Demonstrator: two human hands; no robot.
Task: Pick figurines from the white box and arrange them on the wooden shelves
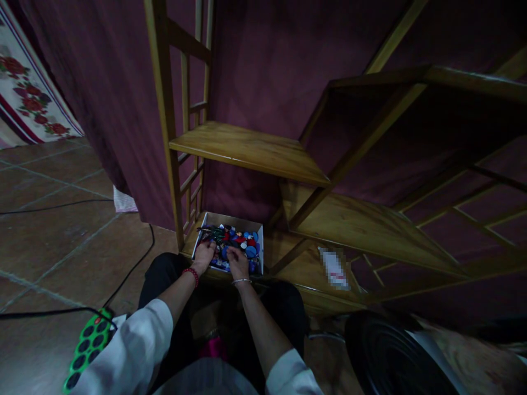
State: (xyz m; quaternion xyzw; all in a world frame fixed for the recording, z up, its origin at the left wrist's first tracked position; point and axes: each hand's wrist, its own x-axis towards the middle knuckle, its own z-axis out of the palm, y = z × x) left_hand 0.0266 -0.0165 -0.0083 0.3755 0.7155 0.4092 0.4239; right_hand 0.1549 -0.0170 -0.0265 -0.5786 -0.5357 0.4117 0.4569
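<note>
An open white box (262, 258) full of small colourful toy figures (242, 240) sits on the bottom shelf in front of my knees. My left hand (205, 254), with a red bead bracelet at the wrist, reaches over the box's left front edge. Its fingers are bent in among dark toys (208, 233). Over the front middle of the box is my right hand (239, 260), a thin pale bracelet on its wrist. The fingers are curled together beside blue round pieces (251, 251). What either hand grips is too small and dark to tell.
Around the box stands a wooden shelf unit (247, 145) with slanted posts, backed by a purple curtain (255, 71). A blurred-out packet (334, 269) lies on the lower shelf to the right. Black cables (132, 269) and a green power strip (88, 348) lie on the floor at left.
</note>
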